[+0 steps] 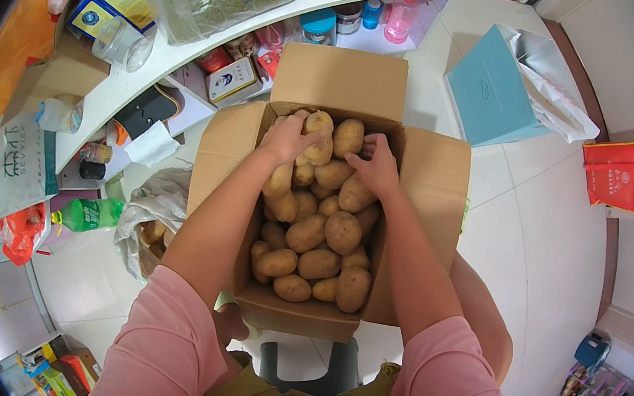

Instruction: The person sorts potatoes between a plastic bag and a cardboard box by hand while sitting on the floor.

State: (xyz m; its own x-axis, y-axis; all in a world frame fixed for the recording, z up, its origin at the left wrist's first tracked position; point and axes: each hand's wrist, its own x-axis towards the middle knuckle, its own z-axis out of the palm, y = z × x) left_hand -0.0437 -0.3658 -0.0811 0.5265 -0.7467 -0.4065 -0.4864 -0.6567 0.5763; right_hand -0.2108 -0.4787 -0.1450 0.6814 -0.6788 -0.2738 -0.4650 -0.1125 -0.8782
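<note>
Before me stands an open cardboard box (340,78) with several brown potatoes (319,263) piled inside. My left hand (290,139) is at the far left corner, its thumb laid across a knobby potato (319,132) and its fingers bent at that potato's far side, partly hidden. Across the box, my right hand (378,167) reaches in at the far right. Its thumb and fingers are apart, close beside a rounded potato (349,135); another potato (357,194) lies just below the palm.
A crumpled sack (154,200) holding potatoes lies left of the box, near a green plastic bottle (89,214). A white shelf unit (238,22) curves along the far left. A light-blue paper bag (490,91) and a red bag (613,174) stand to the right.
</note>
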